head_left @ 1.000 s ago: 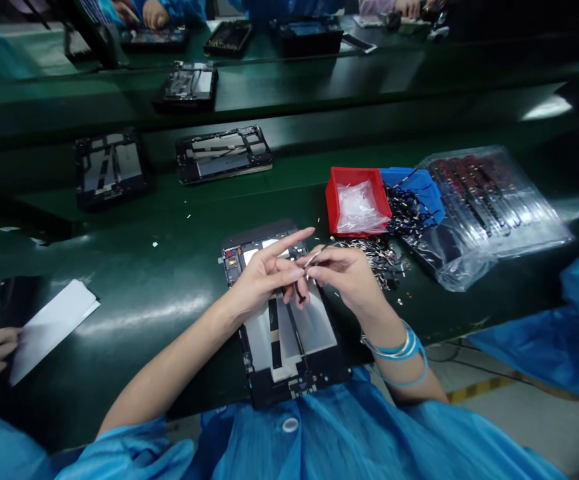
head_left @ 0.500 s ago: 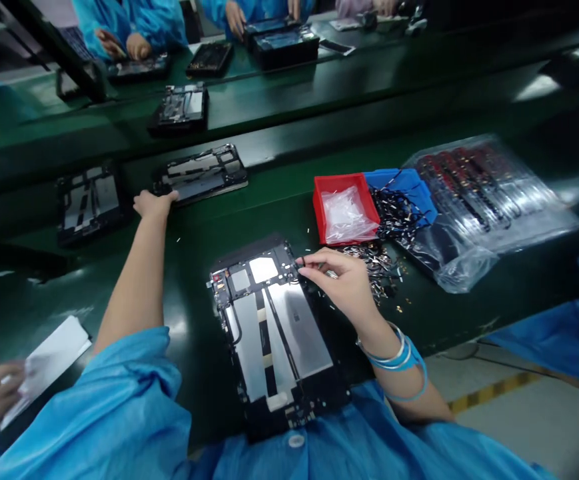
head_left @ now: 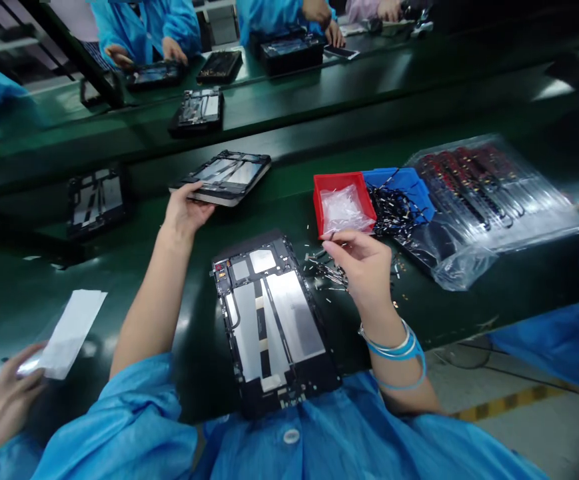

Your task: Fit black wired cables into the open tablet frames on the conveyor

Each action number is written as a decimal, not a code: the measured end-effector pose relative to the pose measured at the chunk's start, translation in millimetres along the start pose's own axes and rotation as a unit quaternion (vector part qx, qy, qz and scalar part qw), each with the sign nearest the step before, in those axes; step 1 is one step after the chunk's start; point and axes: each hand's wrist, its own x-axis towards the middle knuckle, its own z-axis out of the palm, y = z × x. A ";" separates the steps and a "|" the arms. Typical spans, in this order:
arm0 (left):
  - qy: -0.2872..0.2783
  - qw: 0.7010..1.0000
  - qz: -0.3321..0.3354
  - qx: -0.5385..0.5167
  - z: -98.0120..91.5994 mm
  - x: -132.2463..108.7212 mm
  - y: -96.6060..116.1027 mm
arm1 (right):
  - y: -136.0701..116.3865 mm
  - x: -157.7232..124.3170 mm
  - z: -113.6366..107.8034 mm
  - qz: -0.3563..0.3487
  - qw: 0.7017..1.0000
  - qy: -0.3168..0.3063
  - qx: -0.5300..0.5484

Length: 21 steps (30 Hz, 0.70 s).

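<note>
My left hand [head_left: 186, 210] is closed on the near edge of an opened tablet [head_left: 229, 172], which tilts a little above the bench. My right hand [head_left: 362, 263] pinches a small dark piece, too small to name, in front of the red bin [head_left: 318, 207]. Below the hand lies a pile of small loose parts [head_left: 332, 272], partly hidden by it. Another opened tablet [head_left: 289, 313], its silver batteries and black ribbon cable showing, lies before me between my arms.
The red bin holds clear plastic bags; the blue bin [head_left: 422, 190] beside it holds black cables. A plastic bag of parts [head_left: 499, 193] lies right. Another opened tablet [head_left: 96, 200] lies left. A co-worker's hand [head_left: 6, 400] holds white strips [head_left: 76, 327]. Other people work across the bench.
My left hand has moved right, bringing the far tablet with it, now tilted. My right hand has left the near tablet's upper right corner and moved right, toward the red bin.
</note>
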 end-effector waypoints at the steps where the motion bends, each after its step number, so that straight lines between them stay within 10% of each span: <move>1: 0.008 1.000 0.000 -0.007 3.1 -16.1 -2.1 | -0.8 2.0 -2.1 0.011 1.000 0.015 0.016; 8: -0.006 0.999 0.015 -0.036 -28.7 -211.1 -34.7 | -12.9 11.3 -18.6 0.044 0.998 0.022 0.049; 12: 0.031 0.994 -0.088 -0.053 -46.5 -300.0 -72.9 | -21.8 0.0 -17.8 0.075 0.994 -0.054 0.058; 15: -0.011 0.982 -0.178 -0.057 -54.9 -326.4 -99.5 | -30.3 -13.1 -9.2 0.093 0.985 -0.133 0.058; 21: -0.380 0.887 -0.255 0.058 -77.8 -319.0 -115.7 | -44.6 -29.2 20.4 0.122 0.954 -0.274 0.011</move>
